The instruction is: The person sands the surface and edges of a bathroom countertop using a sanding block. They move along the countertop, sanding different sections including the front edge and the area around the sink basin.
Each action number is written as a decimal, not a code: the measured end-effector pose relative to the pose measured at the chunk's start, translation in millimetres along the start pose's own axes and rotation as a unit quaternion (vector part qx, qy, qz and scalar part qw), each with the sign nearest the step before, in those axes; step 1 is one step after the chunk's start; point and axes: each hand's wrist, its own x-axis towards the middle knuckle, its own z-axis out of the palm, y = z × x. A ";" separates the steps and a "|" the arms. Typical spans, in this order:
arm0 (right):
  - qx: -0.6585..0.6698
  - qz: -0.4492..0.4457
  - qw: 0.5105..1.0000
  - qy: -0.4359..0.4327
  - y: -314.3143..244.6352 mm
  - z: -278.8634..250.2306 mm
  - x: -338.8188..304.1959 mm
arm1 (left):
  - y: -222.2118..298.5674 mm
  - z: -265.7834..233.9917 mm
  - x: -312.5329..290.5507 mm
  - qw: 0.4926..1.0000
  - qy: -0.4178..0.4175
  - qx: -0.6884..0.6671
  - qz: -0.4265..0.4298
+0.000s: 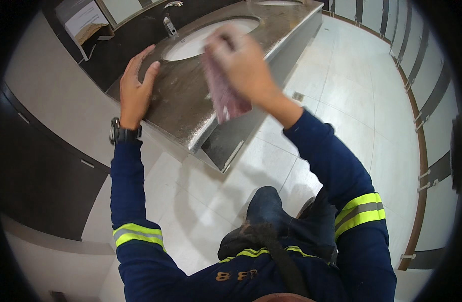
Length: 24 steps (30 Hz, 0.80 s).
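My right hand [241,60] is closed on a reddish-purple cloth [226,95], which hangs down over the front edge of a dark stone washbasin counter [183,95]. Motion smears the fingers and the cloth a little. Over the counter's left part is my left hand [136,88], with thumb and fingers apart and nothing in it; whether it touches the top I cannot tell. A white oval basin [188,48] is set into the counter just beyond my hands, partly hidden by the right one.
A chrome tap [169,25] stands behind the basin, and a second basin [278,2] lies farther along. On the left wall hangs a dispenser [85,25]; below is a dark door [45,166]. Pale cubicle doors [432,90] line the right, across the white tiled floor [341,95].
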 end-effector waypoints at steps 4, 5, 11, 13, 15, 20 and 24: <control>0.236 0.193 0.951 0.051 33.1 -37.4 22.6 | 125.1 4.1 -5.7 0.975 -0.145 -0.089 0.141; 0.240 0.190 0.951 0.038 34.9 -39.5 20.9 | 133.0 13.4 -1.1 0.965 -0.169 -0.044 0.195; 0.192 0.116 0.972 -0.074 17.0 -60.4 6.5 | 140.6 27.1 27.8 0.945 -0.200 -0.152 0.208; 0.140 0.068 0.971 -0.180 16.1 -95.9 1.2 | 146.2 25.8 35.3 0.942 -0.217 -0.204 0.156; 0.103 0.072 0.961 -0.246 14.8 -106.0 -1.5 | 146.0 23.7 41.2 0.935 -0.258 -0.194 0.149; 0.190 0.127 0.909 -0.349 6.8 -106.6 -5.0 | 138.3 29.8 29.5 0.933 -0.259 -0.215 0.124; 0.210 0.130 0.923 -0.295 8.2 -110.7 -9.4 | 143.3 34.5 21.3 0.914 -0.254 -0.306 0.081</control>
